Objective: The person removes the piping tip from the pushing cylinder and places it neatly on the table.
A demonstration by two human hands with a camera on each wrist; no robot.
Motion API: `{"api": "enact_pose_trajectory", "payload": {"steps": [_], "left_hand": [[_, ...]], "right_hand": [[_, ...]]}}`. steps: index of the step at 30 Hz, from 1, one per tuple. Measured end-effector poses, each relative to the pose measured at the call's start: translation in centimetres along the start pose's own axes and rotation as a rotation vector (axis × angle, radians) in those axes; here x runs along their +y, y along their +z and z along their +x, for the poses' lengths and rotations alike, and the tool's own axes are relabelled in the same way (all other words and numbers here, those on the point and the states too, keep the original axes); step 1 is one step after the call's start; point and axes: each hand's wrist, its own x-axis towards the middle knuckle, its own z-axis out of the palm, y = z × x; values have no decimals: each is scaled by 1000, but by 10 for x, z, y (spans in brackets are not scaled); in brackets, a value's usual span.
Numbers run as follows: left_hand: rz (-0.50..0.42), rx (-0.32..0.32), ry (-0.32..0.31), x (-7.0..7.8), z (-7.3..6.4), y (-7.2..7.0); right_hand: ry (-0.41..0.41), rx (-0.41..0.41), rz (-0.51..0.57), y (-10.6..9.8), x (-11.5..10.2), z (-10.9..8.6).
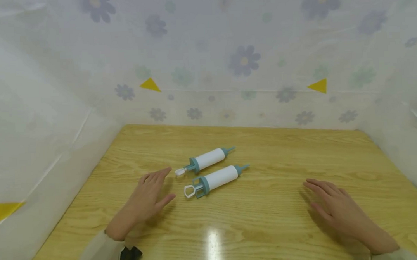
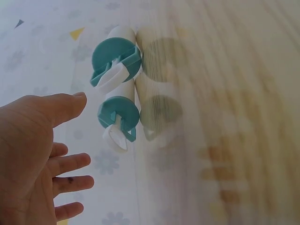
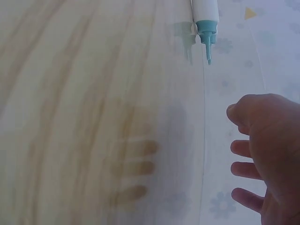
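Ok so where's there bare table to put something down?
The table is bare between the near syringe and the right hand, behind the far syringe up to the flowered sheet, and in front of the near syringe. It's crowded left of centre: both syringes lie side by side, the left hand close by.

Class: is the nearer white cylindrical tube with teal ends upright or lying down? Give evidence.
Lying down: the nearer white cylindrical tube rests lengthwise on the yellow wood-grain table, its teal nozzle pointing right.
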Motion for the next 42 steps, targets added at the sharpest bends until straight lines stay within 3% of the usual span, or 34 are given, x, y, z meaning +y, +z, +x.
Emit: {"api": "enact_pose_trajectory", "payload": {"steps": [19, 24, 30, 42], "left_hand": [[-40, 5, -8, 8, 8, 3], [-63, 2, -16, 12, 9, 10], [-29, 19, -7, 16, 8, 12], [-69, 16, 68, 18, 14, 15]], "right_hand": [[-41, 30, 33, 12, 1, 25], [-63, 39, 31, 13, 3, 28], [-91, 60, 64, 17, 1, 41], [-90, 60, 118, 36, -14, 67]]}}
